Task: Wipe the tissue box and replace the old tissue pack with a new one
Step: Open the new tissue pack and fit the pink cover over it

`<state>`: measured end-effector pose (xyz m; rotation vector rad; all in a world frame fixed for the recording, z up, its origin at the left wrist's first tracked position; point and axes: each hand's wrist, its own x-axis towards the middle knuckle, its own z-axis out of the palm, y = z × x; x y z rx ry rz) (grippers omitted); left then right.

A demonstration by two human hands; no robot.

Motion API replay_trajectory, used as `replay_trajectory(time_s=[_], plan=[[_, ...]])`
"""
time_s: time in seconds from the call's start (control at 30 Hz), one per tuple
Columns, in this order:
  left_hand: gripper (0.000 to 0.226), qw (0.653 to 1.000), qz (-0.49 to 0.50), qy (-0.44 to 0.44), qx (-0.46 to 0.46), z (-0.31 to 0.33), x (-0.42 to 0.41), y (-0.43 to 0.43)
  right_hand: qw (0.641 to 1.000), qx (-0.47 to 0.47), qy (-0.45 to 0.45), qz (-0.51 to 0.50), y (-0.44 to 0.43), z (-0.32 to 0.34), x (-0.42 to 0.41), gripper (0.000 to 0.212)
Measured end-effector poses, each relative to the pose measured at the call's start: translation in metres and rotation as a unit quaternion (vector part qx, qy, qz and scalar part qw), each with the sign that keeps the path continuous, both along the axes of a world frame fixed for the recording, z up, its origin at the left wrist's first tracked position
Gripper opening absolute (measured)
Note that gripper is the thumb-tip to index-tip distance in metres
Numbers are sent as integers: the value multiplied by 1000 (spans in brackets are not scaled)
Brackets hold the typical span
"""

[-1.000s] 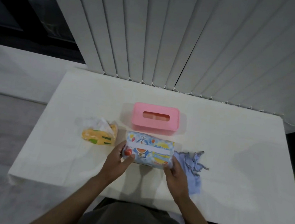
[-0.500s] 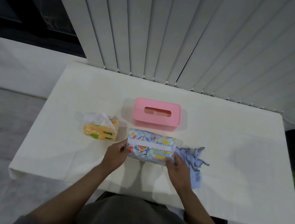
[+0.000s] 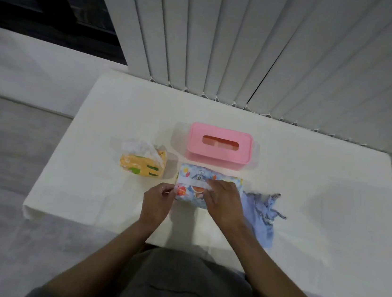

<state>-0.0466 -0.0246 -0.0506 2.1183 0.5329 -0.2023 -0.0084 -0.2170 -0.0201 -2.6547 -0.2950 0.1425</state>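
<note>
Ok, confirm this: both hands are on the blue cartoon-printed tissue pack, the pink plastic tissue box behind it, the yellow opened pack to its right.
One error: the head view shows the yellow opened pack left of the blue cartoon-printed tissue pack, not right. The left hand and right hand are on it, the pink plastic tissue box behind.

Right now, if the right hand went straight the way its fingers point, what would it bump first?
The right hand pinches the blue cartoon tissue pack; its fingers point away and leftward. Past it, the hand would probably meet the pink tissue box at its near left corner; depth is unclear.
</note>
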Motion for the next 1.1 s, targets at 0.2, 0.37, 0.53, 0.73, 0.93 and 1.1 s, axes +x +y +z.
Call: replay_trajectory(time_s=[0.2,0.37,0.53,0.73,0.93,1.1], plan=[[18,1000,-4,-21,7,2,4,-1,972,-151,46,177,38,-8,29,40],[17,999,-12,-44,13,-1,4,1,919,-299,-69,245,50,-2,33,27],[19,999,-12,-52,13,-2,3,0,884,-336,-127,300,51,-1,34,26],[23,994,-67,-49,75,0,2,0,892,-330,-96,292,59,3,36,23],[22,984,-113,-72,113,5,2,-6,903,-309,-84,286,61,8,41,28],[11,954,-216,-101,183,7,-1,-6,933,-260,-33,246,62,15,39,46]])
